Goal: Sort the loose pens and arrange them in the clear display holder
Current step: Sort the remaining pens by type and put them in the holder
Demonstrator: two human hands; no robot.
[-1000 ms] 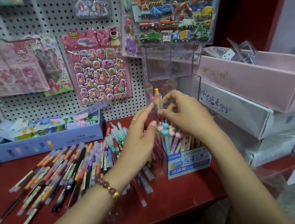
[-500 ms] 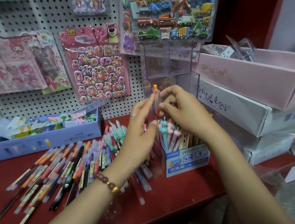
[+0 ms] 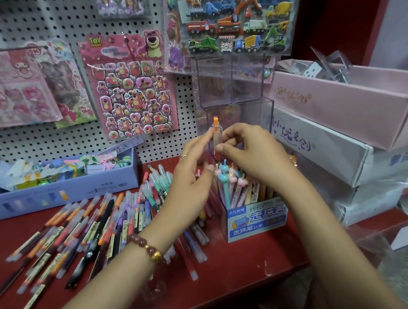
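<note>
The right hand [image 3: 254, 156] pinches a clear pen [image 3: 217, 138] with an orange cap between thumb and fingers, holding it upright over the front compartment of the clear holder [image 3: 264, 117]. The left hand [image 3: 193, 180] is loosely spread, its forefinger tip touching the pen's barrel and gripping nothing. Animal-topped pens [image 3: 228, 174] already stand in that compartment, whose blue label [image 3: 258, 219] reads 走珠君 in large white characters (the smaller print above is too fine to read). Loose pens [image 3: 88, 227] lie fanned across the red tabletop [image 3: 230, 271], left of the holder. On the pegboard behind hangs a pink bear sticker sheet [image 3: 132, 85] headed "TOY". A white box [image 3: 317, 146] to the right bears brush-style script that I cannot make out.
</note>
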